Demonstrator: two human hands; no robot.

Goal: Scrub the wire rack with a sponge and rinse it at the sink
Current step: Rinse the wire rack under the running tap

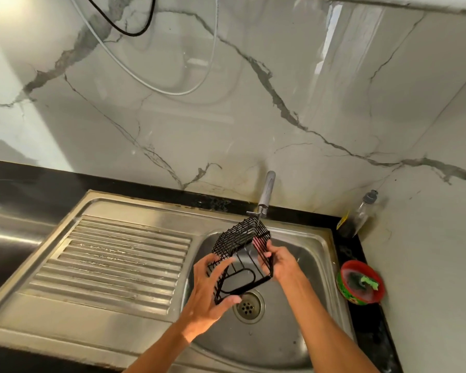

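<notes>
**A:** What are the two hands doing?

**B:** Both hold the black wire rack shaped like a box (pixel 241 254). The left hand (pixel 210 294) wraps around its near left corner, thumb under the bottom edge and fingers curled over the side. The right hand (pixel 281 262) pinches the right side wires, fingers tucked in between them.

**A:** Where is the rack?

**B:** It is up in the air over the round steel sink bowl (pixel 301 267), tilted, with its far end just under the grey tap (pixel 265 195). I cannot tell if water is coming out.

**A:** What is under it?

**B:** The round metal drain with little holes (pixel 248 306), right below the near end of the rack.

**A:** And around the sink?

**B:** On the left is the ridged steel draining board (pixel 113 261). On the right, on the black worktop (pixel 371 327), sits a red and green round tub (pixel 359 282) with a green sponge (pixel 369 281) inside. Behind it, in the corner, stands a clear bottle with a grey cap (pixel 359 215). The wall is white marble with grey lines (pixel 253 103).
</notes>
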